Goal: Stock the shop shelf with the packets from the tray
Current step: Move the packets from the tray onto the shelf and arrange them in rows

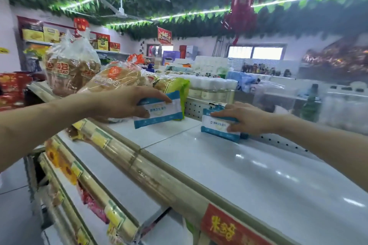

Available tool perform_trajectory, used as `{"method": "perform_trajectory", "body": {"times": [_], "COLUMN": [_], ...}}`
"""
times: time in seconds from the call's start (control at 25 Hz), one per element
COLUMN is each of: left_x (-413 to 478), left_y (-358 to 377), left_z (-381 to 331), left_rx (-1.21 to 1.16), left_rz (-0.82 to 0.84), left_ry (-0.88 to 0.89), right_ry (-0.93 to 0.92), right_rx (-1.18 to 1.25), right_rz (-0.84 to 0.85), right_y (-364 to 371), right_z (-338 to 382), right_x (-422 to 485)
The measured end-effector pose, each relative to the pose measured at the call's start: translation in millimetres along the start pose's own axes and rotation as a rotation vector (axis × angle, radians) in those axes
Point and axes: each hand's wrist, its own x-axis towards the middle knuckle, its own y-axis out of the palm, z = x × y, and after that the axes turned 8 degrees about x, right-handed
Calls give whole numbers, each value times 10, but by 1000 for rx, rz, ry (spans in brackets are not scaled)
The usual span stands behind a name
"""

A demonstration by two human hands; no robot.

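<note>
Packets stood on the top shelf (209, 157): our left hand (127, 103) pinched one packet (159, 113), our right hand (247, 118) gripped another (216, 125). We judged them light, soft, slippery, best held by their edges.

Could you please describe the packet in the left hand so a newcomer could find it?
On the white top shelf, look just right of the bread bags. The blue-and-white packet there, in the left hand, covers part of a green bag; its twin is farther right.

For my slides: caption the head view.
Left hand grips the left packet, right hand the right packet, on the shelf.
</note>
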Motion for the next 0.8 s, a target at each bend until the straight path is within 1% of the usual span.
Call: {"method": "perform_trajectory", "body": {"times": [0.12, 0.28, 0.6, 0.8], "left_x": [123, 260, 619, 1007], "left_y": [70, 136, 368, 629], "left_z": [1, 33, -31, -120], "left_rx": [-45, -39, -82, -140], "left_rz": [21, 52, 132, 151], "left_ry": [22, 86, 224, 297], "right_ry": [24, 77, 191, 260], "right_rx": [-138, -251, -249, -278], "right_rz": [-39, -101, -179, -228], "right_y": [92, 216, 173, 15], "right_z": [10, 28, 161, 287], "right_x": [61, 74, -187, -627]}}
